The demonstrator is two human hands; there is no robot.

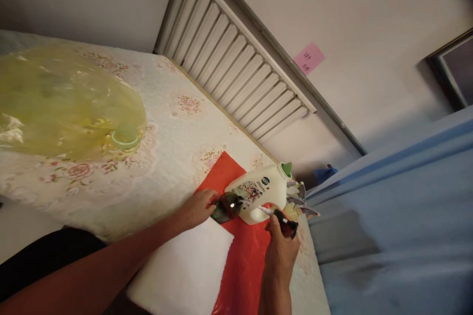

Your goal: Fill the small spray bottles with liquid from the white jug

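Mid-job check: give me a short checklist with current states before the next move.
1. Left hand gripping dark bottle: ok.
2. Right hand holding black pump head: ok.
3. Pump head fitted on bottle: not ok, they are apart.
4. Red sheet beneath white jug: ok.
5. Jug mouth unobstructed: cannot tell; a green piece shows there.
6. Liquid level in bottle: cannot tell.
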